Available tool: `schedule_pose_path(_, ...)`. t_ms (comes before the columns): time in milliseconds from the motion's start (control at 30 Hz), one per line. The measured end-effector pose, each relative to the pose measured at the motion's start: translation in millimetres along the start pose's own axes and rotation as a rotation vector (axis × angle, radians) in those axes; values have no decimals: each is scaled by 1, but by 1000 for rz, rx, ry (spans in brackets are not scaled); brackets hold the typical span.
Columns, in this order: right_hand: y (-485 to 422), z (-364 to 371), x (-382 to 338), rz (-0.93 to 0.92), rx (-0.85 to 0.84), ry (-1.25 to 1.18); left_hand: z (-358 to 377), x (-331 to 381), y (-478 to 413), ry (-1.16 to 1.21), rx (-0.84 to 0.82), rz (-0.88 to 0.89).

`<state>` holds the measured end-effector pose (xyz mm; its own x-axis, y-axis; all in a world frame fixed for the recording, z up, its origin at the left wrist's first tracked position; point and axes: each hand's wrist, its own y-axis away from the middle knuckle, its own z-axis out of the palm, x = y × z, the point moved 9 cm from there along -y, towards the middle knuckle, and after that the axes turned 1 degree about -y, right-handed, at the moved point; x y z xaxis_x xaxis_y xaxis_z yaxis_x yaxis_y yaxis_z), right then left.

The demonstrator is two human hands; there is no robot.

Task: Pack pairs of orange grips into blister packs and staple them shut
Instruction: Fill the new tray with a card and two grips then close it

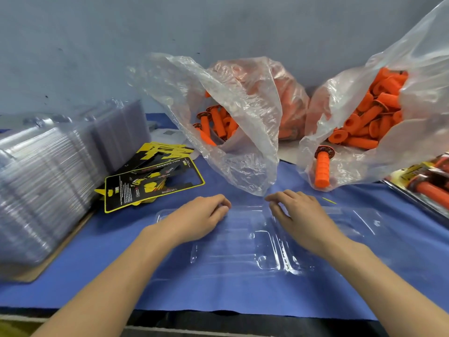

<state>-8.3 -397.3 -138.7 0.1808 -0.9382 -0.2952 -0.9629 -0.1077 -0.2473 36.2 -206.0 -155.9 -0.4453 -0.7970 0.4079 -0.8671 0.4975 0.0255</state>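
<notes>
Head view, near to far. A blue cloth (pixel 218 297) covers the table. An empty clear blister pack (pixel 233 251) lies opened flat on it, its long axis running left to right. The left hand (pixel 201 220) and right hand (pixel 298 215) lie palm-down on the pack's far half with their fingers bent and the tips at the plastic. Whether either hand pinches the sheet cannot be told.

No grip is in the pack yet. The nearest, a loose orange grip (pixel 322 170), lies beyond and to the right of the right hand in the mouth of the right bag (pixel 340 98). Its long axis runs near to far and its flanged end points away. The right hand is the nearer to it, with bare cloth between them.

The slack lip of the middle bag (pixel 243 147) hangs just beyond both sets of fingertips and would hamper a straight reach into that bag's grips. Printed insert cards (pixel 150 183) lie to the left, with a stack of empty blisters (pixel 48 178) beside them. Finished packs (pixel 427 183) lie at the right edge. No stapler shows.
</notes>
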Motion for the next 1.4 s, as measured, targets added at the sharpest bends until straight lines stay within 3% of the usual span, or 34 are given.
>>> schedule_pose_path(133, 2, -9, -7, 18, 53, -99, -11, 3, 8, 62, 135, 41)
schedule_pose_path(333, 8, -5, -30, -19, 13, -107, -32, 14, 17, -94, 359, 104)
schedule_pose_path(467, 0, -13, -47, -93, 80, -83, -79, -27, 25, -259, 619, -122)
schedule_pose_path(600, -8, -2, -43, -89, 50, 52, -85, -81, 36, -343, 575, -330)
schedule_pose_path(833, -10, 26, -19, -13, -66, 136, -70, -113, 42, -396, 410, -386)
schedule_pose_path(1000, -8, 28, -15, 17, -72, 146, -94, -100, 55, -378, 558, -339)
schedule_pose_path(1100, -8, 19, -15, 28, -46, 129, -128, -83, 74, -344, 751, -289)
schedule_pose_path(1200, -10, -1, -20, 21, 54, -16, -167, -66, 108, -163, 1010, -213)
schedule_pose_path(1267, -11, -20, -24, 22, 147, -274, -179, -60, 122, 239, 1122, -148)
schedule_pose_path(1333, -13, -36, -31, 43, 192, -656, -170, -53, 111, 753, 1042, -91)
schedule_pose_path(1400, -16, -46, -47, 18, 144, -1029, -142, -34, 86, 1028, 774, -111)
